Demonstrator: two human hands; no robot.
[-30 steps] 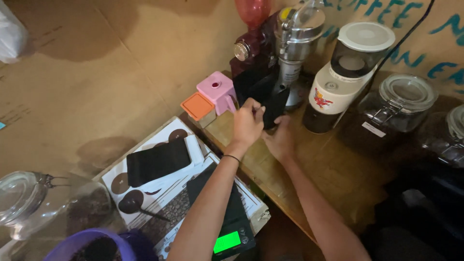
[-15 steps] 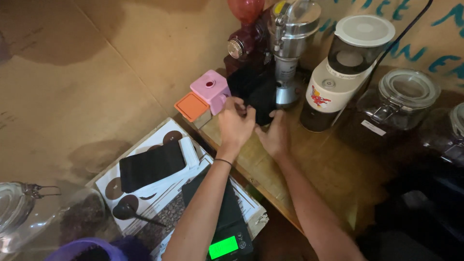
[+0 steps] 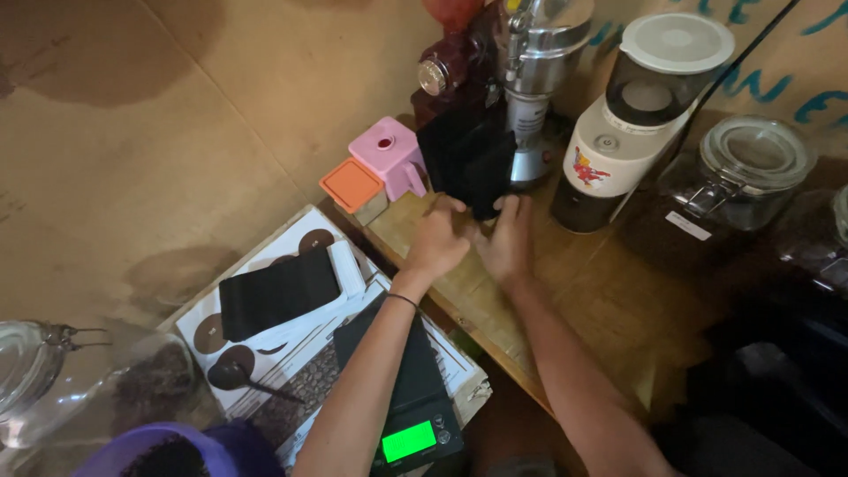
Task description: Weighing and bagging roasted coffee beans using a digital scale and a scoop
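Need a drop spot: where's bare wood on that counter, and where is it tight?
Bare wood: the counter right of the right hand, below the white grinder and glass jar. Crowded: the back edge, where both hands (left hand) hold the black bag beside the pink box.

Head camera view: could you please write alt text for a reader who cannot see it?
Seen from above, a left hand and right hand hold a black bag under a metal grinder on a wooden counter. Nearby stand a white grinder, glass jar and digital scale.

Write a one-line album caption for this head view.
Both hands, left and right, hold a black bag under a steel grinder.
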